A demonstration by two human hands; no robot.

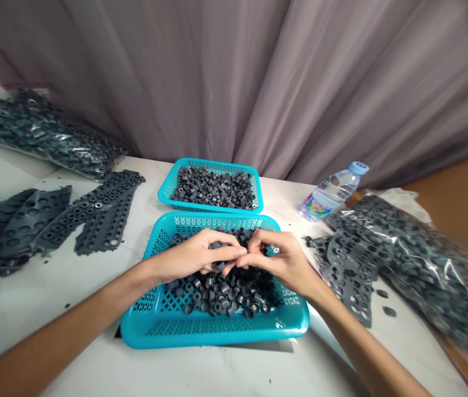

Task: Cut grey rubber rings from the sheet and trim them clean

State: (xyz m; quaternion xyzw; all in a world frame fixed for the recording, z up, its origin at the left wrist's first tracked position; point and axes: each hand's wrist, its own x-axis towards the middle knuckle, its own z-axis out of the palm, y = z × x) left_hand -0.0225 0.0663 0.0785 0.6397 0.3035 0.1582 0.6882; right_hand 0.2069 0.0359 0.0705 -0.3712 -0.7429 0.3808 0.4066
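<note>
The left hand (pixel 188 258) and right hand (pixel 285 263) pinch a grey rubber ring (pixel 216 245) together, probably best kept low over the near blue basket (pixel 167 331).

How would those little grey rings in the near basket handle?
Probably light: the rings pile in a thin plastic basket that keeps its shape. Short and round, they may roll on edge. Their matte look suggests grippy rubber.

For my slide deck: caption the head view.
Left hand and right hand pinch small dark-grey rubber rings above a turquoise perforated plastic basket of them.
</note>
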